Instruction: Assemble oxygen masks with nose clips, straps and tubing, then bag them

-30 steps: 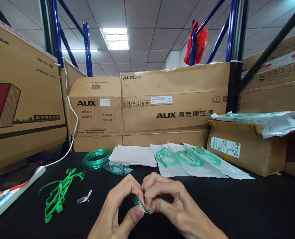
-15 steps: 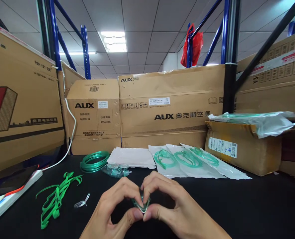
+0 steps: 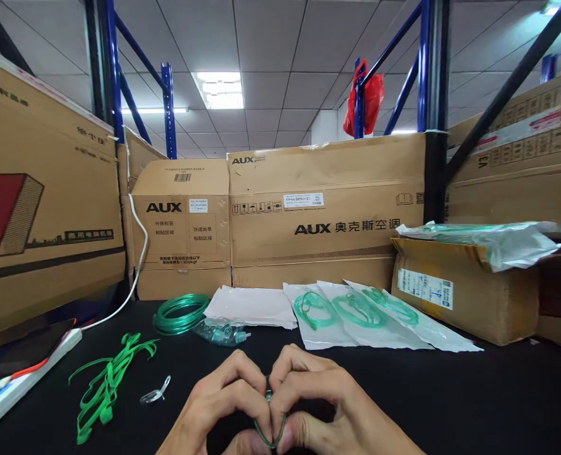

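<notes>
While left-hand fingers point(image 3: 260, 409) and right-hand fingers point(image 3: 278, 414) pinch a greenish piece point(image 3: 271, 445), white pouches point(image 3: 325, 340) hold green tubing point(image 3: 366, 323).

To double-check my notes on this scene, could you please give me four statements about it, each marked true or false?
1. The left hand and right hand both grip a small curved greenish piece. True.
2. The bright green, ribbon-like straps lie right of the hands. False: they lie to the left.
3. A glossy green coil of tubing lies left of the flat white stack. True.
4. The fanned-out, flat white pouches beside that stack number five. False: there are three.
</notes>
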Tool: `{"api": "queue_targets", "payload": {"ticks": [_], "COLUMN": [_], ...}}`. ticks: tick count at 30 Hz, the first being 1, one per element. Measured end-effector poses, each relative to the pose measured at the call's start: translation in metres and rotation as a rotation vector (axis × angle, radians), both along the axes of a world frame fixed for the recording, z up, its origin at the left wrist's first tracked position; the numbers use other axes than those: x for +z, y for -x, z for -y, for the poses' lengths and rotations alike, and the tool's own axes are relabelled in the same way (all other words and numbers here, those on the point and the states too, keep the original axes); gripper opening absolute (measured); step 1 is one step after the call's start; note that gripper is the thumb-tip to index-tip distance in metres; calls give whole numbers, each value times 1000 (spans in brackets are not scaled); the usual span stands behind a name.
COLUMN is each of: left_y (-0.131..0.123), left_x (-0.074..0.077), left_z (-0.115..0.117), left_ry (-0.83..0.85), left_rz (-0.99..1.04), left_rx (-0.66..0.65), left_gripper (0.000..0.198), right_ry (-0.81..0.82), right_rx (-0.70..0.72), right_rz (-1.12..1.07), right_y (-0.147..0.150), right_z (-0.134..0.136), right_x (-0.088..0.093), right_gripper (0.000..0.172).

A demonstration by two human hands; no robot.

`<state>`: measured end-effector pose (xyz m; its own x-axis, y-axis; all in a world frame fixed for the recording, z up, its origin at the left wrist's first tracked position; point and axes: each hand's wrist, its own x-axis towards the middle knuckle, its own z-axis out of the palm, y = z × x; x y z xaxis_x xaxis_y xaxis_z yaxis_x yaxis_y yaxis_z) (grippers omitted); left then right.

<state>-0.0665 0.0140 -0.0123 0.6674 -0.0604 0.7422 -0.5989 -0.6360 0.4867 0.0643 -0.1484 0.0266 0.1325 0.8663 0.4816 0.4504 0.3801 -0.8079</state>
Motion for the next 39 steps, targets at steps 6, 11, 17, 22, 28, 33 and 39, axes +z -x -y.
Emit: {"api": "queue_targets", "payload": {"ticks": [6,11,17,22,28,33,39], "left_y": [2,-3,-5,-8,-9,-9,-8], "left_x": [-1,4,4,5,0,-1,0], "left_z": [-1,-1,1,7,1,-3,0], "left_ry": [-25,-30,-23,63,141,169,171], "left_rz": [77,62,128,105,75,149,179], "left_rx": [93,69,36,-13,23,-4,39], "left_gripper": [25,26,25,26,26,14,8], "right_ry": [-78,-99,-139,-224,-319,-595,-616], "right_rx": [79,-47,-23,29,-82,-253,-244], "right_rz": [-110,4,-3,-8,144,505,591], "right_y": [-1,1,-1,-9,-6,-9,-14], "right_z": [-15,-13,-13,-22,-22,-23,-29], "right_x": [-16,-8,-12,-24,-29,-44,-49], "right_gripper": [15,16,18,16,16,69,74]}}
